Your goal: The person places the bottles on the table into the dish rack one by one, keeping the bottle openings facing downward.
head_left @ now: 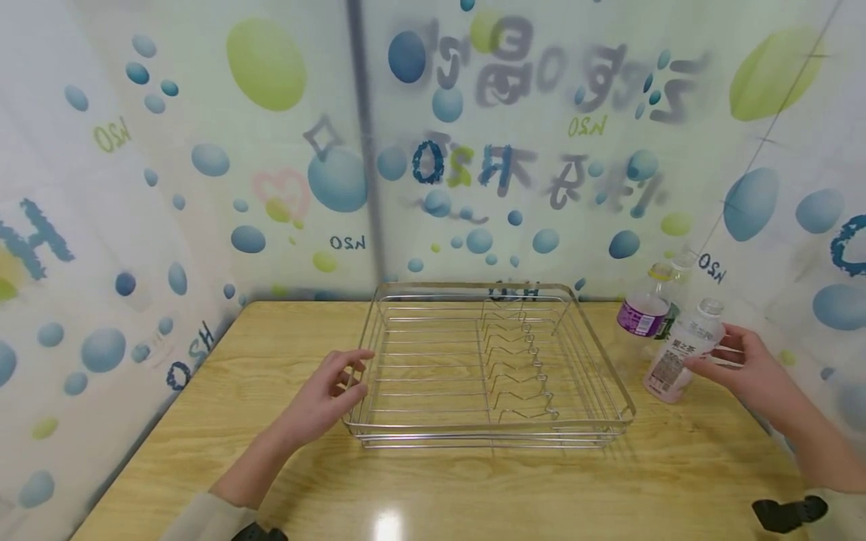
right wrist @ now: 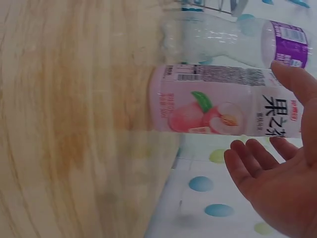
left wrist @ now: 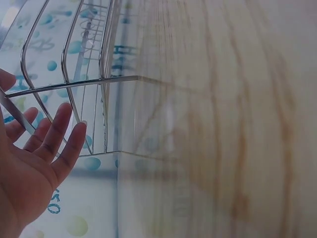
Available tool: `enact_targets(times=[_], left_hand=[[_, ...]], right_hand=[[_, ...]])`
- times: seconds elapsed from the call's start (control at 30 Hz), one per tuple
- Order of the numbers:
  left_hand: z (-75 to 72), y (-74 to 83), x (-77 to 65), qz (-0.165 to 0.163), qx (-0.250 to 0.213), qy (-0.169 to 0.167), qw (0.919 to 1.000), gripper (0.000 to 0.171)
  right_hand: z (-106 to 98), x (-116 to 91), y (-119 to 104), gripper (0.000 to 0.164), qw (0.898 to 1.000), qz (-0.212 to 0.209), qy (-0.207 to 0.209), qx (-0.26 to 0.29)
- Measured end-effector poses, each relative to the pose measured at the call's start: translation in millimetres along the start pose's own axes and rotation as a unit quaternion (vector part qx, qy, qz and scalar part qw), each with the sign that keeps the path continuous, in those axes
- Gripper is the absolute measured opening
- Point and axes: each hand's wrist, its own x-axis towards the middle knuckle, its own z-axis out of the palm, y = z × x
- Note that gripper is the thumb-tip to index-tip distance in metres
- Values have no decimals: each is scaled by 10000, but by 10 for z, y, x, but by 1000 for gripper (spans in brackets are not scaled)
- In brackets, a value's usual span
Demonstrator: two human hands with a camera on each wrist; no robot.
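My left hand [head_left: 331, 394] is at the left side of a silver wire dish rack [head_left: 490, 427], its fingers loosely spread around the top rim. In the left wrist view, the fingers of that hand [left wrist: 42, 163] lie beside the rack's bent wires [left wrist: 67, 54]. On the right, a capless bottle with a pink peach label [head_left: 679, 357] stands on the table. My right hand [head_left: 754, 372] reaches around it, thumb on the near side. The right wrist view shows the bottle [right wrist: 208, 109] between thumb and fingers, with a gap before the relaxed fingers [right wrist: 242, 166].
A clear bottle with a purple label and yellow cap [head_left: 643, 315] stands behind the peach bottle, with another clear bottle [head_left: 682, 270] partly hidden behind it. Patterned curtains [head_left: 433, 225] enclose the wooden table [head_left: 541, 488] at the back and sides.
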Motion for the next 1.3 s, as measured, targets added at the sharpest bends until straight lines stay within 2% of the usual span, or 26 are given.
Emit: enact_targets(times=[0.13, 0.3, 0.57, 0.77, 0.97, 1.1, 1.3], left_hand=[[20, 3, -8, -37, -24, 0, 10000, 49], [33, 21, -5, -63, -69, 0, 10000, 49], [29, 34, 19, -9, -168, -10, 9999, 50], [20, 26, 21, -36, -185, 25, 9998, 48], [13, 26, 10, -77, -192, 65, 9998, 48], [10, 32, -6, -108, -217, 54, 9997, 48], [3, 23, -15, -110, -186, 55, 9998, 48]], right_hand=[[79, 42, 76, 98, 9997, -56, -142, -186], [137, 63, 142, 89, 9994, -206, -86, -281], [80, -41, 97, 96, 9984, -41, 281, -487], [71, -180, -92, 80, 9957, -447, 671, -465], [119, -270, -346, 66, 9886, -1150, 905, -355], [167, -306, -550, 67, 9812, -1654, 961, -264], [243, -332, -849, 68, 9736, -2083, 928, -75]])
